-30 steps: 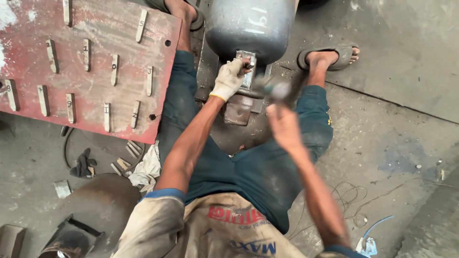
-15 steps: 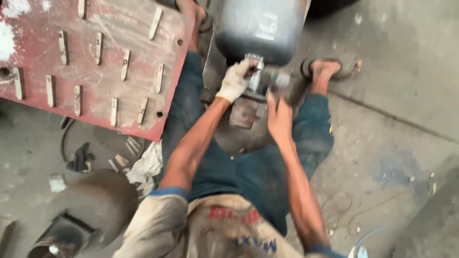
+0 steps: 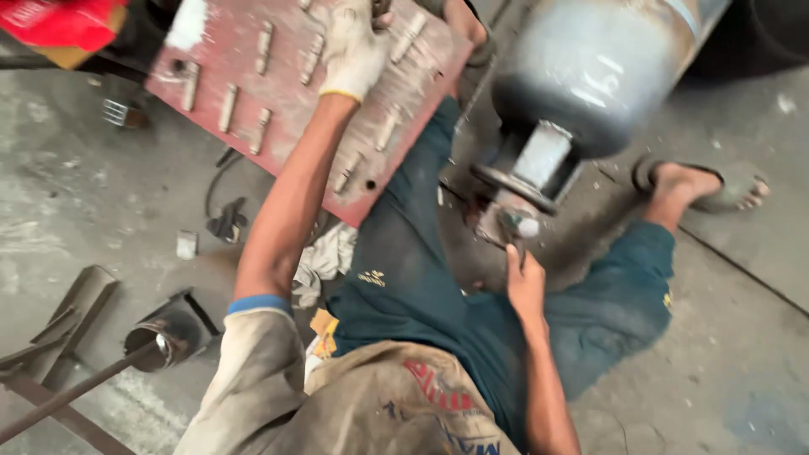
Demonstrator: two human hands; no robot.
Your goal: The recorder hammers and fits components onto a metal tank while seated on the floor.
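1. Far left, on the concrete floor (image 3: 93,194): one short dark pipe section (image 3: 164,337) with a thin rod (image 3: 76,392) running into it, one angled metal bracket (image 3: 72,303), one small pale block (image 3: 186,244), and one dark clamp-like piece (image 3: 227,223) with a cable leading to it.
2. Upper left: one red steel plate (image 3: 295,93), tilted, carrying rows of short metal pins (image 3: 227,105). About ten pins are visible; an exact count cannot be made because the arm covers part of the plate.
3. Left hand (image 3: 354,46): wears a white work glove and lies on the upper part of the red plate among the pins. Whether the fingers are closed on a pin cannot be told; the fingertips are blurred at the top edge.
4. Centre: one crumpled pale rag (image 3: 324,261) lies on the floor just beside the person's thigh, below the plate's lower corner.
5. Right of centre: one grey gas cylinder (image 3: 590,67) lies on its side, with its collar and a round base flange (image 3: 514,185) facing the person.
6. Right hand (image 3: 524,282): bare, closed around a hammer (image 3: 512,229), whose head is just below the flange. The hands are well apart.
7. Far right: one foot in a sandal (image 3: 708,185) on the floor.
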